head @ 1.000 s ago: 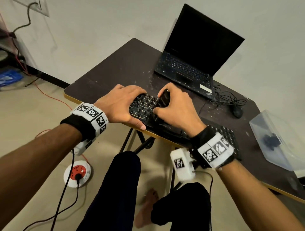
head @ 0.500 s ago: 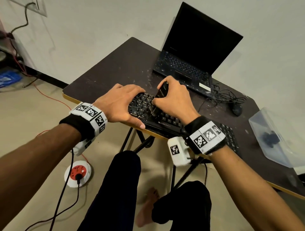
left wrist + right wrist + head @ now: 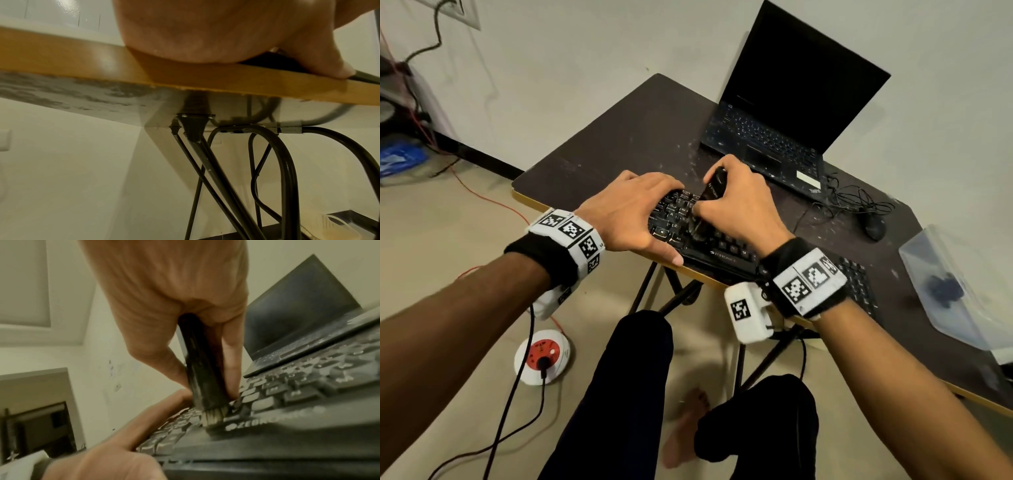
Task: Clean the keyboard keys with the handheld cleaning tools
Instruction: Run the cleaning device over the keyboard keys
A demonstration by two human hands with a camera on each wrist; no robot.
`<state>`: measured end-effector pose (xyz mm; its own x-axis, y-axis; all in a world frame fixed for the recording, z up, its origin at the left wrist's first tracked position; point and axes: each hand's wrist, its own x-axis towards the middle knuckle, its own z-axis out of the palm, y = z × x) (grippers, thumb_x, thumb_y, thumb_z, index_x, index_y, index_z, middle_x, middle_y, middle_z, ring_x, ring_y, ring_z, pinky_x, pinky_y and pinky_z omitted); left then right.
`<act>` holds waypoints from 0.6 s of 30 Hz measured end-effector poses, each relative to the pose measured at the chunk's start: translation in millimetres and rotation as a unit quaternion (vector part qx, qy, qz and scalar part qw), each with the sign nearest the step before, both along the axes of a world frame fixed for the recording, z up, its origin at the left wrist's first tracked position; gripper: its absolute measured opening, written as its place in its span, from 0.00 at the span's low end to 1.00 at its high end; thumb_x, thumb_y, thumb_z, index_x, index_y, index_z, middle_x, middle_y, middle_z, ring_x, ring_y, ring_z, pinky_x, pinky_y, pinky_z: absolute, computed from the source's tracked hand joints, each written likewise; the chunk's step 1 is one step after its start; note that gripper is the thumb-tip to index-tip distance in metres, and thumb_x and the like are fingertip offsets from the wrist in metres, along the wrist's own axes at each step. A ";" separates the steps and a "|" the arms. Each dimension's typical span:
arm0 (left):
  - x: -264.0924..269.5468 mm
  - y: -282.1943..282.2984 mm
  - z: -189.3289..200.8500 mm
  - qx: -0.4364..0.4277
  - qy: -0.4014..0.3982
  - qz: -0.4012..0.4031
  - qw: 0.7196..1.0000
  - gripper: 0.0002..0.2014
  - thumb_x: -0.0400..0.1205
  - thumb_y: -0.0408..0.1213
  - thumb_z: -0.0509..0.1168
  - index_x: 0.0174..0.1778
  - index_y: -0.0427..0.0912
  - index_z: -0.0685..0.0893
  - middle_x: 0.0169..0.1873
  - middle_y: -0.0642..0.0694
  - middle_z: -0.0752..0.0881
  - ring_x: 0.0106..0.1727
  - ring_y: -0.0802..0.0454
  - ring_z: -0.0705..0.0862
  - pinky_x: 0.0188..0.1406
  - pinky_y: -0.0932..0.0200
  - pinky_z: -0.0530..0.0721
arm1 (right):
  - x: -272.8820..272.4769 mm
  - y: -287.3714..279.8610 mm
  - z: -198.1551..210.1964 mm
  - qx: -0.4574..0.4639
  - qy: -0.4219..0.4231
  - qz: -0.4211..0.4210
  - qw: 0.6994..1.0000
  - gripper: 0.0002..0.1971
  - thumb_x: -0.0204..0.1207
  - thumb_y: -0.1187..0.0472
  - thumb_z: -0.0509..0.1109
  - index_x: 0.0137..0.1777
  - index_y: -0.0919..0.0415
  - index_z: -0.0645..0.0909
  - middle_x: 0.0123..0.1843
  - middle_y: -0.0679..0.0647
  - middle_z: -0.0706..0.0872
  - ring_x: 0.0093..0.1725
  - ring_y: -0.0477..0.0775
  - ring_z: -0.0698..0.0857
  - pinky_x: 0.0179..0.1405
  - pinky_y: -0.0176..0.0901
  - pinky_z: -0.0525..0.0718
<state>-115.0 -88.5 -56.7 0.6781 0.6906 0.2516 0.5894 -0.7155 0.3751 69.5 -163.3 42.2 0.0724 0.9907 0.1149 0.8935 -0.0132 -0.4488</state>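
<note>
- Black keyboard point(image 3: 709, 246) lies along the near edge of the dark table point(image 3: 619, 150), its left end under both hands; pale dust specks show on the keys in the right wrist view.
- Black-handled brush point(image 3: 710, 192) stands tilted over the left part of the keyboard — pale bristles point(image 3: 213, 416) pressed down onto the keys near the front row.
- Right hand point(image 3: 739, 205) is curled round the brush handle, thumb on one side and fingers on the other, gripping it low near the bristles.
- Left hand point(image 3: 630, 212) lies flat over the keyboard's left end, fingers spread and fairly straight, thumb point(image 3: 320, 65) pressing the front edge — heel of the palm on the table rim.
- Open laptop point(image 3: 791, 113) with a dark screen sits behind the keyboard.
- Black mouse point(image 3: 875, 226) and tangled cable lie to the laptop's right.
- Clear plastic container point(image 3: 962, 287) rests at the table's right end.
</note>
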 end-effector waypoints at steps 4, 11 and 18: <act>-0.4 -0.6 -2.1 -0.007 -0.009 -0.003 1.000 0.62 0.61 0.88 0.68 0.86 0.52 0.68 0.78 0.55 0.78 0.76 0.54 0.77 0.83 0.46 0.66 | -4.3 -14.7 -5.0 -0.013 -0.009 0.055 0.998 0.19 0.70 0.57 0.79 0.59 0.47 0.79 0.47 0.44 0.87 0.47 0.46 0.86 0.42 0.40 0.83; -1.1 1.1 -1.0 0.002 -0.004 0.003 1.000 0.65 0.58 0.91 0.64 0.86 0.51 0.68 0.78 0.54 0.78 0.78 0.53 0.77 0.83 0.46 0.65 | 11.7 12.4 1.4 -0.017 -0.013 -0.008 1.000 0.18 0.69 0.54 0.80 0.56 0.45 0.79 0.48 0.46 0.86 0.49 0.52 0.87 0.38 0.39 0.78; -0.7 0.8 -0.4 -0.002 -0.005 0.002 1.000 0.65 0.58 0.90 0.65 0.85 0.51 0.68 0.78 0.54 0.78 0.77 0.53 0.78 0.83 0.47 0.64 | 14.1 25.0 3.5 -0.002 -0.015 -0.029 0.999 0.18 0.69 0.56 0.79 0.56 0.48 0.80 0.45 0.47 0.86 0.50 0.56 0.89 0.45 0.46 0.83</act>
